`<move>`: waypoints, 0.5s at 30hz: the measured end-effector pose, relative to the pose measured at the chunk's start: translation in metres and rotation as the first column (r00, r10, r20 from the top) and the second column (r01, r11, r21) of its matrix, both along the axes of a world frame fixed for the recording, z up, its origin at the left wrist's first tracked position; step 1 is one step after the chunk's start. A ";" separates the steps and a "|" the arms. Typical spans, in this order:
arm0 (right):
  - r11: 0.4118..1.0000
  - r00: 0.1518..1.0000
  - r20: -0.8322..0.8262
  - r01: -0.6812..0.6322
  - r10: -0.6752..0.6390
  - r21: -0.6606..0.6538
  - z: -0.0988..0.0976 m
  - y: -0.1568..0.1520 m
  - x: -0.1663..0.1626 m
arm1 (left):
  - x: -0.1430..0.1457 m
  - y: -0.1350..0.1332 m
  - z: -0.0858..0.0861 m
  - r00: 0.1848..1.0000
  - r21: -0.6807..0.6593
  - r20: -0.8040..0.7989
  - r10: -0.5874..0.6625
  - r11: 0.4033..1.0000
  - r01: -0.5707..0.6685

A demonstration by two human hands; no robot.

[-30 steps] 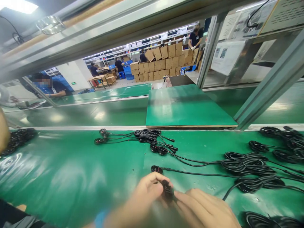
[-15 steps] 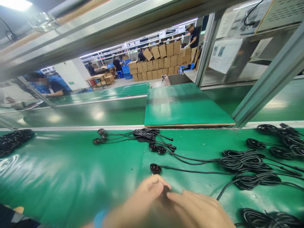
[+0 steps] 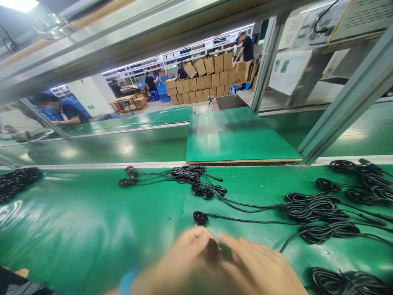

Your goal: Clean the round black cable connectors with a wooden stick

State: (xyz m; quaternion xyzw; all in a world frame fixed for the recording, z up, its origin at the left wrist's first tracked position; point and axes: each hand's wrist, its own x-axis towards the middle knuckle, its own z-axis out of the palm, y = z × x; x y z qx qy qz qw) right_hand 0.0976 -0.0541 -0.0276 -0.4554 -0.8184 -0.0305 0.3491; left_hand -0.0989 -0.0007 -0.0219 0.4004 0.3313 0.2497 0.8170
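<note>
Your left hand [image 3: 181,258] and right hand [image 3: 258,266] meet low at the near edge of the green tabletop [image 3: 76,229]. Both are blurred. Each grip is pinched together on one small black connector [image 3: 212,250], fingertips touching it from either side; its detail is too smeared to read.

Just beyond your fingers lies a round black plug head [image 3: 200,218] with its cable [image 3: 251,221] running right toward a coiled cable bundle [image 3: 313,207]. A second coil [image 3: 330,231] sits just beside it, nearer you, and a lead from it curves back toward your right hand. Another coil [image 3: 346,282] lies at the lower right corner.

Farther out, mid-tabletop, sits a smaller cable bundle [image 3: 187,174] with two plug heads [image 3: 127,176] trailing left and a pair [image 3: 202,191] on its near side. More coils [image 3: 359,180] crowd the far right; a dark heap of cables [image 3: 15,182] lies at the far left edge.

Behind the tabletop's rail sits a green-topped board [image 3: 239,139]. A slanted aluminium post [image 3: 346,102] rises on the right.

Containers: stacked cardboard boxes [image 3: 208,82] in the background, closed, contents not visible; blue crates [image 3: 162,92] near them. A person [image 3: 245,49] stands at the stack; another person [image 3: 61,114] sits at the left, across the line.
</note>
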 end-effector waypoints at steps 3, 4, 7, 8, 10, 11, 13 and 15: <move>0.968 0.992 -0.127 -0.003 -0.030 -0.251 0.004 -0.004 0.006 | 0.002 0.001 0.004 0.997 -0.020 0.050 0.062 0.998 -0.061; 0.956 0.988 -0.150 -0.017 -0.028 -0.294 0.005 -0.005 0.007 | 0.002 0.001 0.005 0.996 -0.024 0.053 0.070 0.997 -0.068; 0.941 0.978 -0.207 -0.053 -0.018 -0.335 0.007 -0.006 0.008 | 0.001 0.002 0.006 0.995 -0.031 0.045 0.091 0.996 -0.090; 0.940 0.975 -0.223 -0.061 -0.016 -0.337 0.007 -0.005 0.007 | 0.001 0.002 0.007 0.994 -0.033 0.048 0.097 0.995 -0.096; 0.948 0.971 -0.238 -0.060 -0.017 -0.313 0.008 -0.004 0.006 | -0.001 0.001 0.008 0.993 -0.035 0.056 0.101 0.994 -0.099; 0.958 0.971 -0.238 -0.047 -0.023 -0.281 0.008 -0.003 0.006 | -0.002 0.001 0.008 0.993 -0.034 0.059 0.100 0.995 -0.099; 0.987 0.975 -0.221 -0.012 -0.025 -0.162 0.008 -0.001 0.006 | -0.004 0.000 0.008 0.994 -0.029 0.062 0.093 0.995 -0.091; 1.000 0.988 -0.155 0.011 -0.016 -0.029 0.010 -0.001 0.007 | -0.005 -0.002 0.007 0.994 -0.014 0.072 0.079 0.997 -0.078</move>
